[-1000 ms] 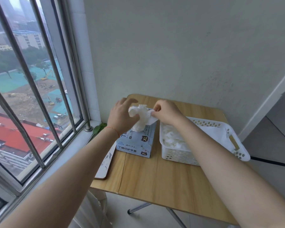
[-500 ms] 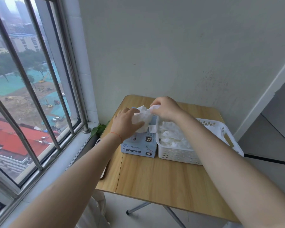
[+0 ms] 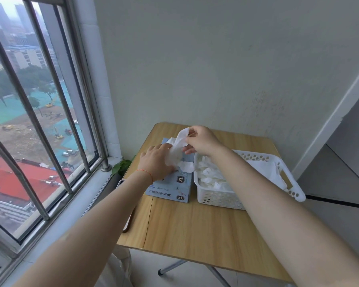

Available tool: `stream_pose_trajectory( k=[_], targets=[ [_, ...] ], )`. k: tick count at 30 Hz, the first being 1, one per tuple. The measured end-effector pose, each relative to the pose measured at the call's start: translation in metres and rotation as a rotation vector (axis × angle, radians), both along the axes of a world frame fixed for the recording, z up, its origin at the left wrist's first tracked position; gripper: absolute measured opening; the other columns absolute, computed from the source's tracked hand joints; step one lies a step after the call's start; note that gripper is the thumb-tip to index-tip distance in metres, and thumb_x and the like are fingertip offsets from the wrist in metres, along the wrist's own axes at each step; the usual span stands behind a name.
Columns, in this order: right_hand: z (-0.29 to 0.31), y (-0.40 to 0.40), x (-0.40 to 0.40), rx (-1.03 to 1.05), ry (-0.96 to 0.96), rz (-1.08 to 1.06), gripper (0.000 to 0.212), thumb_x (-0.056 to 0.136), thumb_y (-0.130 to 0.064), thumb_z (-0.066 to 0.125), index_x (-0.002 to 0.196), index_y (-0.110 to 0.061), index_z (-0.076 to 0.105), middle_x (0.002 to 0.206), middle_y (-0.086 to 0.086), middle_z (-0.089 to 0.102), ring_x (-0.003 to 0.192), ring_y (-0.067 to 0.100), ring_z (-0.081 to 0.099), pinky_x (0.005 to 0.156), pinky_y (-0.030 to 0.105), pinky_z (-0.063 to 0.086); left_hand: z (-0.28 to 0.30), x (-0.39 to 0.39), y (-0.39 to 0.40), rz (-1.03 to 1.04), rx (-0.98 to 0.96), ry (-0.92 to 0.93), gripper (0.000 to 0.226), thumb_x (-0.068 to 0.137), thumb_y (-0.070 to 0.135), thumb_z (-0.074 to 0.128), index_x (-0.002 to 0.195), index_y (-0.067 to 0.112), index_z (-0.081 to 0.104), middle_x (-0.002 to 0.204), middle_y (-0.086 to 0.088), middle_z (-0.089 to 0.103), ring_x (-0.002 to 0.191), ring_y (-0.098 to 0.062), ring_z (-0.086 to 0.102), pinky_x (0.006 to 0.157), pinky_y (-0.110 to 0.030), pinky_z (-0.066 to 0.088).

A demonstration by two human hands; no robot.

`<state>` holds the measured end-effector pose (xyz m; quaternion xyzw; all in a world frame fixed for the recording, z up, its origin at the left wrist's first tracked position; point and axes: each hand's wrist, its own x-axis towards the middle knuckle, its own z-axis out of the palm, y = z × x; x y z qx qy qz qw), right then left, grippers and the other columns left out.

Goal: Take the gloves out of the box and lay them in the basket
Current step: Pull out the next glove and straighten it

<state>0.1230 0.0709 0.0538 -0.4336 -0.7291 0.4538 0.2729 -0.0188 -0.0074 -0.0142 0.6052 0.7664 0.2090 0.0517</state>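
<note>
A light-blue glove box (image 3: 170, 188) marked XL lies on the wooden table (image 3: 195, 228), left of a white perforated basket (image 3: 216, 198) that holds several white gloves (image 3: 211, 177). My right hand (image 3: 201, 140) pinches the top of a white glove (image 3: 177, 150) and holds it stretched up above the box. My left hand (image 3: 157, 162) rests on the box top and holds the lower part of that glove. More white glove material (image 3: 187, 165) sticks out of the box opening.
The table stands in a corner against a pale wall. A barred window (image 3: 35, 121) and its sill run along the left. A green plant (image 3: 120, 166) sits between sill and table. A white sheet (image 3: 265, 170) lies in the basket's right half.
My right hand has lifted the glove's top end higher above the box. My left hand has slid down onto the box, still on the glove's lower part.
</note>
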Motion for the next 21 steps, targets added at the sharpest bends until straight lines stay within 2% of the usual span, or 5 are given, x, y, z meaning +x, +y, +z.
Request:
stream_pose_trajectory(
  k=[5,9,15,18,21],
  targets=[
    [-0.007,0.007,-0.013,-0.219,0.319,0.007,0.033,0.089,0.012,0.052,0.118,-0.003,0.052,0.118,0.017,0.059,0.095,0.022,0.070,0.087,0.033,0.058,0.007,-0.019,0.000,-0.024,-0.051,-0.057,0.061,0.082,0.037,0.071,0.137,0.028,0.046,0.129,0.004,0.055,0.124,-0.024,0.045,0.103,-0.043,0.035],
    [-0.013,0.008,-0.027,-0.226,0.316,0.027,0.035,0.087,0.010,0.060,0.119,-0.003,0.052,0.117,0.017,0.058,0.099,0.020,0.068,0.088,0.032,0.057,0.019,-0.020,0.000,-0.031,0.096,-0.623,0.040,0.088,0.026,0.066,0.127,0.026,0.059,0.124,0.001,0.060,0.115,-0.017,0.054,0.095,-0.033,0.044],
    [-0.016,0.009,-0.023,0.199,-0.072,-0.062,0.012,0.087,-0.016,0.065,0.099,-0.014,0.065,0.096,-0.001,0.063,0.089,0.017,0.063,0.078,0.030,0.055,0.026,-0.019,0.014,0.126,0.102,-0.720,0.023,0.092,0.028,0.063,0.098,0.010,0.075,0.087,-0.004,0.064,0.076,-0.016,0.053,0.071,-0.028,0.042],
    [-0.019,0.006,-0.021,0.234,-0.247,0.030,0.027,0.079,-0.031,0.078,0.093,-0.012,0.067,0.085,-0.007,0.061,0.081,0.012,0.058,0.070,0.026,0.048,0.025,-0.017,0.017,0.128,0.088,-0.780,0.014,0.091,0.020,0.064,0.096,0.017,0.076,0.083,0.004,0.066,0.076,-0.009,0.055,0.066,-0.022,0.043],
    [-0.023,0.005,-0.023,0.252,-0.279,0.028,0.017,0.079,-0.023,0.078,0.085,-0.009,0.070,0.078,-0.004,0.064,0.080,0.016,0.062,0.071,0.030,0.051,0.026,-0.012,0.016,0.119,0.100,-0.804,0.010,0.088,0.018,0.067,0.086,0.016,0.077,0.077,0.003,0.066,0.074,-0.010,0.056,0.065,-0.020,0.045]
  ],
)
